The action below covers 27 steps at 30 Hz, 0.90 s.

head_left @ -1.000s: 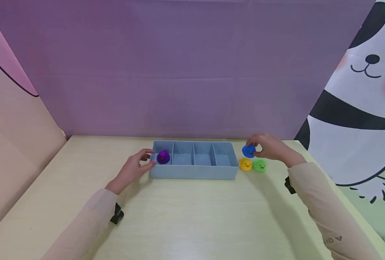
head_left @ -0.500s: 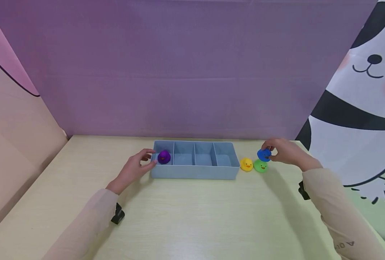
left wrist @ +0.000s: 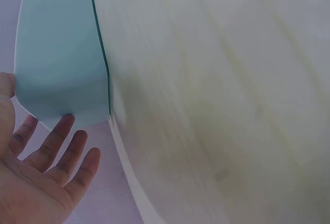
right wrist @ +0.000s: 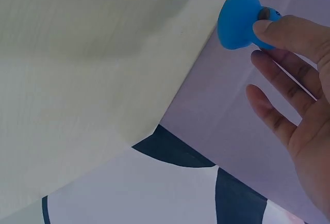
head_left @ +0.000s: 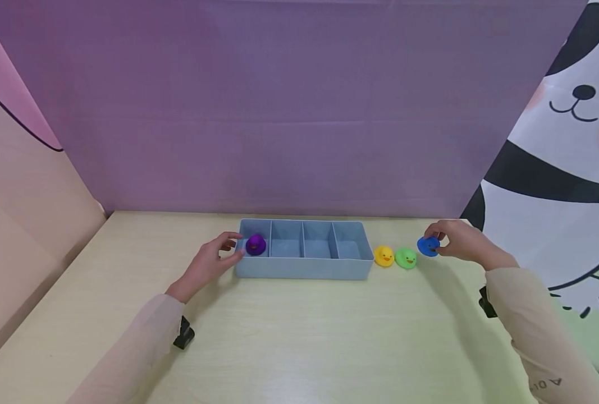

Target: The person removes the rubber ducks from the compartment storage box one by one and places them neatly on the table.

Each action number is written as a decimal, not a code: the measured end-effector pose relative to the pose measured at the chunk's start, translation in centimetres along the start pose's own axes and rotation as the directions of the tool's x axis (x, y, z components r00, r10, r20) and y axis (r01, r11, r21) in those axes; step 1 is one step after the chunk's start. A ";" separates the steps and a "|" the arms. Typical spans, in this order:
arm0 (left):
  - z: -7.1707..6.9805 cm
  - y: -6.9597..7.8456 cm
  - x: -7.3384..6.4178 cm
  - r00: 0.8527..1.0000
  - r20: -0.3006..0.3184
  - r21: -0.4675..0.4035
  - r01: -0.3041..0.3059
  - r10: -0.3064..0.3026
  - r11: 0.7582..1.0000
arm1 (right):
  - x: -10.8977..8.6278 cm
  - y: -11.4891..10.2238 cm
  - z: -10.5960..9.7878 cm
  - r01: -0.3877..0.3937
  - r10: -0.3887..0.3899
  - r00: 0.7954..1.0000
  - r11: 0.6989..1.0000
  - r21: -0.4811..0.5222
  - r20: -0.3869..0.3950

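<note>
My right hand (head_left: pixel 458 241) pinches a blue rubber duck (head_left: pixel 429 246) between thumb and fingers, to the right of a green rubber duck (head_left: pixel 406 258). In the right wrist view the thumb presses on the head of the blue duck (right wrist: pixel 240 20), its wide base pointing away from the palm. A yellow rubber duck (head_left: pixel 384 256) sits between the green one and the box. My left hand (head_left: pixel 207 265) rests its loosely spread fingertips against the left end of a grey-blue divided box (head_left: pixel 301 269). Inside the leftmost compartment is a purple duck (head_left: pixel 256 244).
The pale wooden table (head_left: pixel 299 336) bears everything. Behind it rises a purple backdrop (head_left: pixel 279 112), and a panda-printed panel (head_left: pixel 557 235) stands at the right. The three compartments right of the purple duck hold nothing visible.
My right hand has carried the blue duck rightward, from above the yellow and green ducks to beyond the green one. My left hand stays at the box.
</note>
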<state>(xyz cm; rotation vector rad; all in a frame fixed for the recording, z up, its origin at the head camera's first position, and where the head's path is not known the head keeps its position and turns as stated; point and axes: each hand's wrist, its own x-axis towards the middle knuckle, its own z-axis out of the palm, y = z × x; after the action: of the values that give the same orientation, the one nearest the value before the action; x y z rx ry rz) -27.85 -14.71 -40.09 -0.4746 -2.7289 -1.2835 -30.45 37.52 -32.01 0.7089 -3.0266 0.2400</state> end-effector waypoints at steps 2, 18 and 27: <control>0.0 0.0 0.0 1.000 -0.001 -0.003 0.003 -0.003 1.000 | -0.1 0.3 0.2 -0.008 0.008 1.000 1.000 0.002 0.006; 0.1 0.3 -0.1 1.000 -0.007 -0.006 -0.011 0.011 1.000 | -0.3 1.6 2.2 -0.024 0.021 0.997 0.999 0.038 0.074; -0.1 0.3 -0.2 1.000 -0.006 -0.008 -0.008 0.008 1.000 | -0.2 1.8 3.1 -0.033 0.031 0.997 0.999 0.026 0.070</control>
<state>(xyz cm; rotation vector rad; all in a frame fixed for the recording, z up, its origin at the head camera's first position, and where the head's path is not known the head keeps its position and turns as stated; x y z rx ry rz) -27.63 -14.64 -39.89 -0.4814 -2.7149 -1.2924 -31.02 38.73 -35.30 0.6854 -3.1085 0.2630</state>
